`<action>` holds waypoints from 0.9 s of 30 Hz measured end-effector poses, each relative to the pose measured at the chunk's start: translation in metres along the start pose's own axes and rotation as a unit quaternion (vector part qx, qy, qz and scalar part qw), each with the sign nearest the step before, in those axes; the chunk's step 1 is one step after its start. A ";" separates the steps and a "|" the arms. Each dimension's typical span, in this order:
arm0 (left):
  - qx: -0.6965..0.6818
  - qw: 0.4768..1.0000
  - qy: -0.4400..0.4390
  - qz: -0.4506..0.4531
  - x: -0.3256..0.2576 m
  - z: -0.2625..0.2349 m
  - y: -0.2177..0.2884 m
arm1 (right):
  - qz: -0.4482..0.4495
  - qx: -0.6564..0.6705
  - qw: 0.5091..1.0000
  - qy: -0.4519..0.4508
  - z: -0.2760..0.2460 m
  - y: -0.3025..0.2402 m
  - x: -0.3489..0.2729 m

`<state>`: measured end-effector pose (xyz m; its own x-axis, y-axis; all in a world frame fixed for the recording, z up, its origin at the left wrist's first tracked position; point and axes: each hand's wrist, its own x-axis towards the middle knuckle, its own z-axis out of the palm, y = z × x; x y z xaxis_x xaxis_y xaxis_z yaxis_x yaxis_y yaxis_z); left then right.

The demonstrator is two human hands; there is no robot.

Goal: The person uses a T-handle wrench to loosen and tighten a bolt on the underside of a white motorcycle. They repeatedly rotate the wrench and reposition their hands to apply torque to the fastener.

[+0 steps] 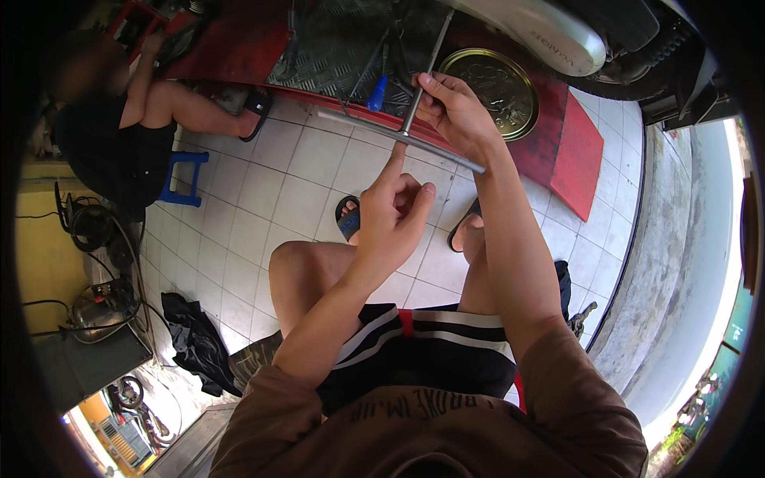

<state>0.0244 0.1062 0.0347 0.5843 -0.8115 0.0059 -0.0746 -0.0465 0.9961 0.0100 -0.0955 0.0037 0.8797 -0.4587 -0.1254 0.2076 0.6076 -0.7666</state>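
A grey metal T-handle wrench [414,111] points away from me toward the red ramp, its crossbar running from upper left to lower right. My right hand [456,115] is wrapped around the shaft just above the crossbar. My left hand [393,209] sits below it with the index finger stretched up, its tip touching the crossbar; the other fingers are loosely curled and hold nothing. I sit with bare knees over a white tiled floor, sandals on both feet.
A red ramp [578,151] with dark checker plate carries a round brass-coloured tin lid [488,86] and a blue-handled screwdriver [378,93]. A scooter's white bodywork [542,32] is above. Another person [119,127] sits at left on a blue stool [185,175]. A dark rag [195,338] and cables lie lower left.
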 end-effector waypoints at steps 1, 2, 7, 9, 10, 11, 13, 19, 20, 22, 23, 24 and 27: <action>-0.044 0.999 0.006 -0.015 0.003 -0.002 0.001 | -0.004 0.010 1.000 -0.003 0.001 -0.001 0.000; -0.086 0.996 0.011 -0.030 0.007 -0.007 0.001 | -0.015 0.001 0.999 0.042 0.011 -0.005 -0.004; -0.060 0.998 -0.032 0.002 0.002 0.002 0.003 | 0.004 0.007 1.000 -0.022 0.004 0.007 0.005; 0.008 0.999 -0.002 0.032 0.006 -0.002 0.004 | 0.017 0.023 0.999 -0.032 0.004 0.004 0.005; 0.034 0.999 0.016 0.038 0.010 -0.007 0.007 | 0.019 0.005 1.000 -0.008 0.004 0.003 0.002; 0.059 0.997 0.034 0.042 0.012 -0.011 0.007 | 0.018 0.011 1.000 0.003 0.007 0.002 0.000; 0.127 0.990 0.059 0.023 0.020 -0.016 -0.003 | 0.017 0.023 0.999 0.026 0.013 0.001 -0.002; 0.163 0.986 0.020 -0.024 0.034 -0.020 -0.031 | 0.010 0.066 0.998 -0.013 0.005 0.003 0.001; 0.158 0.987 0.025 -0.017 0.034 -0.016 -0.030 | 0.015 0.069 0.997 -0.008 0.006 0.004 0.000; 0.158 0.987 -0.004 -0.020 0.034 -0.016 -0.030 | 0.054 0.029 0.997 -0.040 0.007 0.004 -0.001; 0.158 0.987 -0.019 -0.021 0.034 -0.014 -0.028 | 0.073 0.009 0.996 -0.055 0.007 0.004 -0.002; 0.136 0.991 -0.003 0.012 0.033 -0.013 -0.025 | 0.085 -0.013 0.995 -0.045 0.007 0.004 -0.002; 0.068 0.994 0.026 0.086 0.030 -0.012 -0.006 | 0.065 -0.041 0.995 0.059 0.018 0.006 -0.003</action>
<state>0.0518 0.0896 0.0295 0.5945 -0.7829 0.1835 -0.2832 0.0096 0.9590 0.0161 -0.0787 0.0106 0.8398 -0.4547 -0.2968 0.0546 0.6145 -0.7871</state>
